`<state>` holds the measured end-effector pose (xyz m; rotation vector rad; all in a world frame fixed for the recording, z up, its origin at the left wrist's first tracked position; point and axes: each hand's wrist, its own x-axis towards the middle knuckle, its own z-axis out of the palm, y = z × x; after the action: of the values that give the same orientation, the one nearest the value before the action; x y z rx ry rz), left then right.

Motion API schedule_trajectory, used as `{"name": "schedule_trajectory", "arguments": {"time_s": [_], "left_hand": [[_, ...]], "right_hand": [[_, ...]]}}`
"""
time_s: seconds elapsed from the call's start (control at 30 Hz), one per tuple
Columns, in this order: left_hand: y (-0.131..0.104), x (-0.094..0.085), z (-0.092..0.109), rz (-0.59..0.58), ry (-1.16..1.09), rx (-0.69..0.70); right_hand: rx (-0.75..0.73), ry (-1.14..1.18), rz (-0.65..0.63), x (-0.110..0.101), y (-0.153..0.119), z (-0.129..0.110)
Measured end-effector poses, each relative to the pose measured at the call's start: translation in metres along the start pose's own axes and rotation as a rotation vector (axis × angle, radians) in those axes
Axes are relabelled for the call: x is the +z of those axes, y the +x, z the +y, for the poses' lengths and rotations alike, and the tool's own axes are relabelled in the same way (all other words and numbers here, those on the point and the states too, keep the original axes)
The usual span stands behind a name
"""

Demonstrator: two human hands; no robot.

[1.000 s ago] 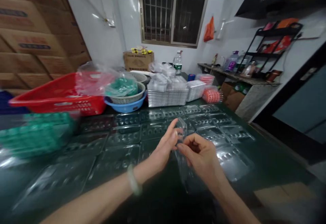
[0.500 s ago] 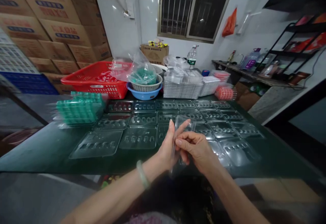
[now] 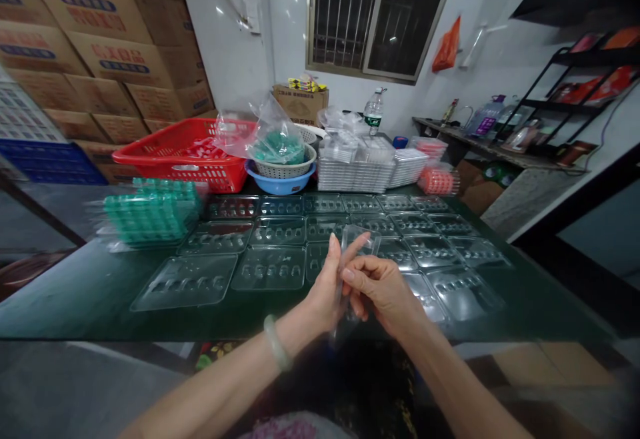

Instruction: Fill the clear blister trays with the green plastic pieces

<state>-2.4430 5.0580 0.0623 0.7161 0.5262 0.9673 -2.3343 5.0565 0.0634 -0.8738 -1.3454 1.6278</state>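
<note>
My left hand, with a pale green bangle on its wrist, grips a clear plastic blister tray held on edge above the table. My right hand pinches the same tray near its edge, thumb against fingers, close beside the left fingers. Part of the tray is hidden behind both hands. Under and around them, rows of clear blister trays lie flat on the green table, each with a line of small moulded hollows.
Green filled packs are piled at the left. Along the back stand a red basket, a blue basin, stacked clear trays and red packs. A water bottle stands behind the stack. Cartons rise at the far left.
The whole view has shifted slightly, so the scene sits a little further left. Both hands keep their hold on the tray, with hardly any movement between them.
</note>
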Motion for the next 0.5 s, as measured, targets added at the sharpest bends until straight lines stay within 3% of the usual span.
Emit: {"name": "schedule_trajectory", "arguments": {"time_s": [0.23, 0.5], "left_hand": [[0.008, 0.004, -0.009, 0.150, 0.031, -0.001], [0.028, 0.007, -0.021, 0.414, 0.235, 0.284]], "right_hand": [[0.032, 0.051, -0.072, -0.007, -0.001, -0.001], [-0.145, -0.324, 0.145, -0.020, -0.027, -0.028]]}}
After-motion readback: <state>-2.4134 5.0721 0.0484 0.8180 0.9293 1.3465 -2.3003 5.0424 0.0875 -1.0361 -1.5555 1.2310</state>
